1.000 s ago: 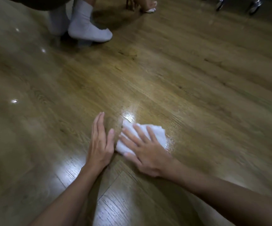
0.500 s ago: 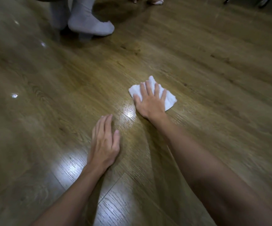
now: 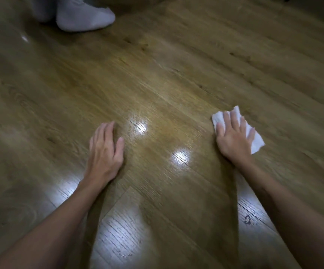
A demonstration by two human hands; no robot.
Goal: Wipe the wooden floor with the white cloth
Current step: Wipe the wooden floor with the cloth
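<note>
1. Two hands of yours lie flat on the wooden floor (image 3: 176,78), well apart from each other, each with its fingers straight and pointing away from you.
2. Your right hand (image 3: 234,137) presses down on the white cloth (image 3: 257,139), fingers spread over it; the cloth shows past your fingertips at the far end and past the outer edge of your hand on the right.
3. Your left hand (image 3: 105,152) rests palm-down on bare boards, fingers held together, holding nothing and nowhere near the cloth.
4. The cloth looks folded into a rough oblong. Its long axis runs from the far left, by your index finger, to the near right, by the heel of your hand, so it sits slantwise under your palm.
5. The floor is brown plank with visible grain and seams, glossy enough to carry bright glare patches between your hands and beneath your forearms. A small dark mark sits on a board beside your right forearm.
6. At the top left a person's foot in a white sock (image 3: 83,15) stands on the floor.
</note>
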